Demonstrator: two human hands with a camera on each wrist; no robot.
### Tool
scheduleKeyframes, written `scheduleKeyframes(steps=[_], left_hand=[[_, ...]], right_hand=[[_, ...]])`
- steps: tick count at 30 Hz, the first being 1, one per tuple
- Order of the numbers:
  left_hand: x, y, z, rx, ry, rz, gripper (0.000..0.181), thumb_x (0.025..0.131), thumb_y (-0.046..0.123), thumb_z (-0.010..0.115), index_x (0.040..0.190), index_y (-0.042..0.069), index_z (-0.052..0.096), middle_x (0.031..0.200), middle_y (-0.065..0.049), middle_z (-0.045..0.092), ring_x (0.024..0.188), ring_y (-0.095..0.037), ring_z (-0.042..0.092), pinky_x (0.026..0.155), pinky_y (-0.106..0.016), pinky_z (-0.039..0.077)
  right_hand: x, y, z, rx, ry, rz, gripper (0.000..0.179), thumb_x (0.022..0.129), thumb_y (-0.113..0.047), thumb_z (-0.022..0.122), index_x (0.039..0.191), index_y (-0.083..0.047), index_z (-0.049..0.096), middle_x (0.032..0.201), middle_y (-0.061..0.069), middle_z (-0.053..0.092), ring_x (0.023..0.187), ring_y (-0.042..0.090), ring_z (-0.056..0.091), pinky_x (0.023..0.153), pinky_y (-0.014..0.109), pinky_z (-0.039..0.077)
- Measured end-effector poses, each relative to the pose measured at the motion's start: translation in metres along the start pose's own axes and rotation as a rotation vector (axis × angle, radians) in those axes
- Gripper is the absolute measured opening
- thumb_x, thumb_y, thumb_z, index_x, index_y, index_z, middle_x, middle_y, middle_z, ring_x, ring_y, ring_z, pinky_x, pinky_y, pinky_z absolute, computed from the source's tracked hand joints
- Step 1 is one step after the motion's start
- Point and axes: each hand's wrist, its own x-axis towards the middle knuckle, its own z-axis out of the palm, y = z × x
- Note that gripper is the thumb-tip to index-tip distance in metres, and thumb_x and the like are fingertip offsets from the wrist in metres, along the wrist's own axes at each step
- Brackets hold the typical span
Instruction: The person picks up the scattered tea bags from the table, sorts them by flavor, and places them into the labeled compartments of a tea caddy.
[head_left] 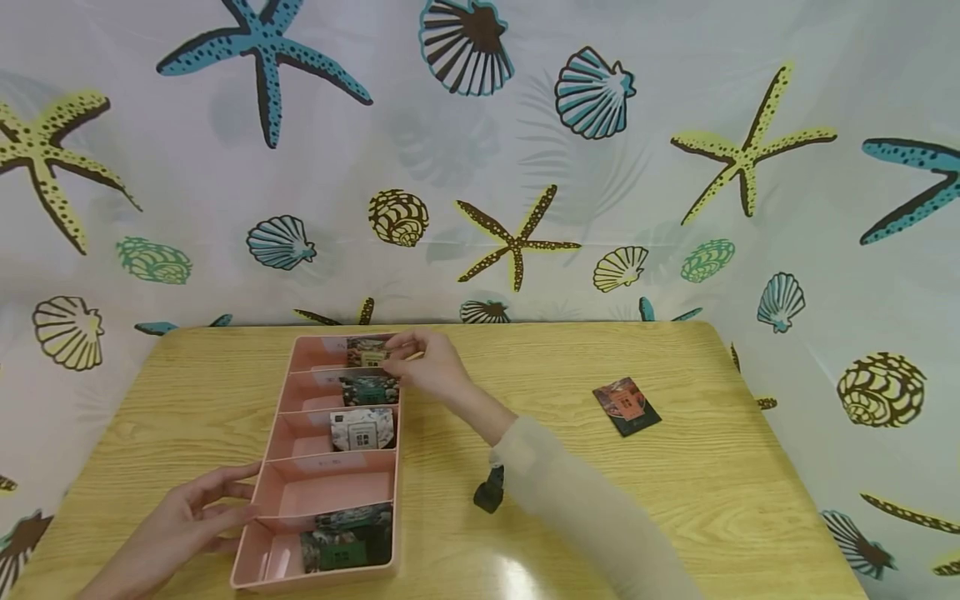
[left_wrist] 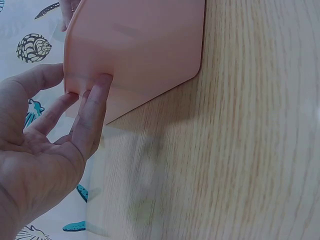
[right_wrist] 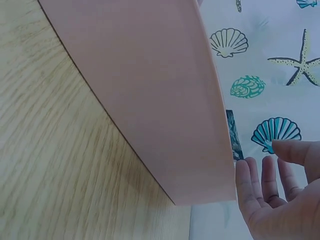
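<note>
R. hand (head_left: 429, 362): thumb apart from fingers, tips at far R. corner of a long pink plastic tray (head_left: 337, 493) w/ five cpts., next to a dark brown flat packet w/ yellowish label (head_left: 362, 352) in the farthest cpt.; contact w/ packet can't be told. L. hand (head_left: 191, 521): digits apart, relaxed, tips touching tray's L. outer wall. 2nd cpt.: dark packet w/ green label (head_left: 369, 390); 3rd: white floral packet (head_left: 363, 430); nearest: dark green-labelled packet (head_left: 345, 550). Outward: small black object (head_left: 489, 495) beside beige sleeve (head_left: 592, 508); farther R., black-and-red packet (head_left: 627, 406), flat on light wood-grain table (head_left: 720, 483). Bkgd.: white cloth w/ starfish & shell print (head_left: 660, 50).
</note>
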Motion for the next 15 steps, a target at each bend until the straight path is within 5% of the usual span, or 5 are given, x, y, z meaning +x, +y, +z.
scheduleKeyframes(steps=[5,11,15], left_hand=[[0.001,-0.001,-0.001,-0.020,-0.011,0.013,0.064,0.111,0.023,0.057,0.162,-0.006,0.031,0.123,0.010,0.064,0.104,-0.002,0.073,0.090,-0.041,0.067],[0.001,-0.005,-0.002,-0.048,-0.010,-0.003,0.050,0.110,0.023,0.059,0.158,0.015,0.046,0.120,0.015,0.065,0.104,-0.002,0.073,0.090,-0.041,0.067],[0.002,-0.003,-0.001,-0.023,0.000,0.005,0.057,0.110,0.023,0.060,0.161,0.005,0.041,0.122,0.011,0.065,0.104,-0.002,0.073,0.090,-0.041,0.067]], right_hand=[[-0.008,0.000,-0.015,0.043,-0.006,0.009,0.034,0.099,-0.009,0.074,0.130,0.004,0.067,0.102,0.005,0.067,0.096,0.028,0.073,0.089,0.043,0.067],[-0.018,0.002,-0.032,0.091,0.001,0.012,0.034,0.099,-0.011,0.073,0.130,0.001,0.067,0.099,0.002,0.069,0.085,0.015,0.072,0.095,0.052,0.064],[-0.028,0.001,-0.043,0.135,0.009,0.020,0.030,0.100,-0.011,0.073,0.128,-0.003,0.069,0.100,0.000,0.070,0.086,0.013,0.072,0.095,0.052,0.064]])
